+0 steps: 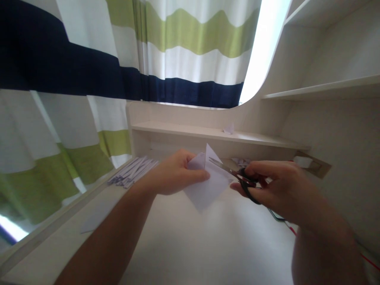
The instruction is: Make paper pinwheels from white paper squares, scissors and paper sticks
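Head view: paper (205, 193) in left hand (174, 174)

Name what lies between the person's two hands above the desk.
In the head view: the folded white paper held by the left hand, and the blades of the scissors in the right hand, reaching the paper's edge.

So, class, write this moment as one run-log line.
left hand: grips folded paper | right hand: holds scissors, blades at paper | desk: paper strips at left
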{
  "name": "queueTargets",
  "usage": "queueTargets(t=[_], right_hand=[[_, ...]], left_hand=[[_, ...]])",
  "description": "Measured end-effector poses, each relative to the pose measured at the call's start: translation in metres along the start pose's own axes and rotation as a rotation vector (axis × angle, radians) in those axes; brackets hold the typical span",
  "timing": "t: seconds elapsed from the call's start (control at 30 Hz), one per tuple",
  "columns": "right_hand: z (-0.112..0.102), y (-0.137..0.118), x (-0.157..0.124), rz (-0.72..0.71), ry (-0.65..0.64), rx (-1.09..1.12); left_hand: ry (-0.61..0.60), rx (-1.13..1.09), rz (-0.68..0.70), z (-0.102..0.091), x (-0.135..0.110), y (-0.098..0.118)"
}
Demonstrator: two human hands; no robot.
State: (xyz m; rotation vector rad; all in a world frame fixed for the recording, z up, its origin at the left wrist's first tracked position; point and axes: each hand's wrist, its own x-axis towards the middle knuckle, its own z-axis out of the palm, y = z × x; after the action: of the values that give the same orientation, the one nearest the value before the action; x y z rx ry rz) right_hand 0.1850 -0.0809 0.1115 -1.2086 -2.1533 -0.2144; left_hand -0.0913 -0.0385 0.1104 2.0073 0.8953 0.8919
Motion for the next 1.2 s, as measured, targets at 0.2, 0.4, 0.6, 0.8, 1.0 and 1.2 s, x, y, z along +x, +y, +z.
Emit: queueTargets(t=[0.2,0.4,0.6,0.8,1.0,1.2], right_hand=[[0.0038,0.0042,0.0024,-0.031,-0.034,-0.087],[0.0050,0.0048,0.0031,-0.012,-0.073,-0.109],[0.0035,0.0039,0.0028,-0.017,-0.078,-0.122],[0.0032,0.0051,0.0014,-0.035,-0.124,-0.100],[0.0041,0.0067,0.0009,-0.062,-0.110,-0.104],[0.0056,0.0091,0.0017,-0.091,-0.074,-0.082]], left_hand=[[-0.111,0.073,-0.075,-0.0004,-0.0019,0.0016],[-0.175,0.095,-0.061,-0.0008,-0.0042,0.0036],[-0.199,0.120,-0.080,-0.0005,-0.0051,0.0094],[-0.209,0.126,-0.070,-0.0020,-0.0046,0.0071],[-0.209,0.232,-0.049,-0.0012,-0.0076,0.0087],[-0.220,0.222,-0.011,-0.0005,-0.0090,0.0070]])
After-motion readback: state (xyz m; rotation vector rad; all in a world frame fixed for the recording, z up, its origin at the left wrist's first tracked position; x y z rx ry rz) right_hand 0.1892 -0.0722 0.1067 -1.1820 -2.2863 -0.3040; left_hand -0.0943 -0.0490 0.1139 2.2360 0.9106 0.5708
